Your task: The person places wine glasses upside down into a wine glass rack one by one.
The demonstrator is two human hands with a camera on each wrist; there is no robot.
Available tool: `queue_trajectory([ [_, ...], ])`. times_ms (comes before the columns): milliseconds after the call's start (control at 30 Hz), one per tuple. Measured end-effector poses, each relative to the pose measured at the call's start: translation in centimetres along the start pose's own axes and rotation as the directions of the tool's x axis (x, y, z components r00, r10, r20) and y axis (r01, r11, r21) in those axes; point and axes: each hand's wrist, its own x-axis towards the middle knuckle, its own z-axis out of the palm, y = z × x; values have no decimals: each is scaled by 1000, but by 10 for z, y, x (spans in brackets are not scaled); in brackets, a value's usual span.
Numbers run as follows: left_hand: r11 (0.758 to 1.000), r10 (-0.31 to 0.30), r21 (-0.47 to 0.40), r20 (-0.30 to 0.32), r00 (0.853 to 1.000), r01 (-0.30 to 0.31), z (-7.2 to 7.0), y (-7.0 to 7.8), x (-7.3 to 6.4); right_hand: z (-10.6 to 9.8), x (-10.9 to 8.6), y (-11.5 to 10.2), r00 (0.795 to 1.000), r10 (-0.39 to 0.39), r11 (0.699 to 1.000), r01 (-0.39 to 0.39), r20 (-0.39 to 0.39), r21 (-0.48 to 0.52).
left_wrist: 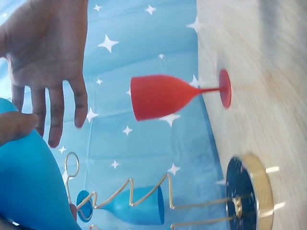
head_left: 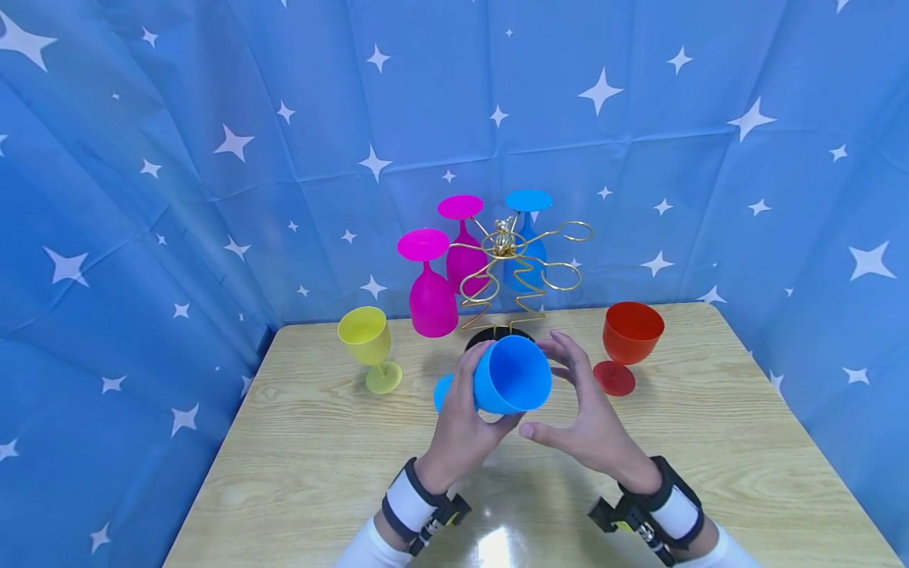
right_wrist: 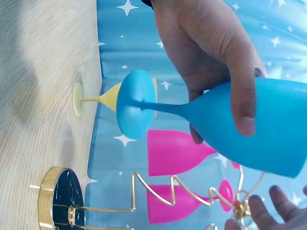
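My left hand (head_left: 461, 430) grips a blue goblet (head_left: 513, 377) by its bowl, the mouth tilted toward the head camera. In the right wrist view the goblet's round foot (right_wrist: 136, 104) points away from the thumb. Close beside the bowl, on its right, my right hand (head_left: 592, 414) is held with its fingers spread, apart from the goblet. Behind both hands stands a gold wire rack (head_left: 506, 246) on a round black base. Two magenta goblets (head_left: 433, 304) and another blue goblet (head_left: 529, 201) hang upside down from its loops.
A yellow goblet (head_left: 365, 335) stands upright on the wooden table (head_left: 298, 473) left of the rack. To the right, a red goblet (head_left: 632, 331) also stands upright. A blue curtain with white stars (head_left: 213, 197) rises behind the table.
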Motion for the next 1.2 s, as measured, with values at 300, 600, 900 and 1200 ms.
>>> queue_trajectory([
  [300, 960, 163, 229, 24, 986, -164, -8, -6, 4, -3, -1, -2, 1000, -13, 1000, 13, 4, -13],
  [600, 893, 232, 377, 83, 969, -246, -17, -6, 6, -6, -1, -2, 1000, -7, 1000, 8, 30, -30],
  [900, 763, 310, 524, 219, 925, -379, -25, -8, 8, -9, 0, -6, 996, -3, 999, 7, 86, -46],
  [1200, 585, 408, 581, 392, 824, -566, -31, -7, 16, -12, 5, -7, 984, 27, 998, -16, 175, -61],
])
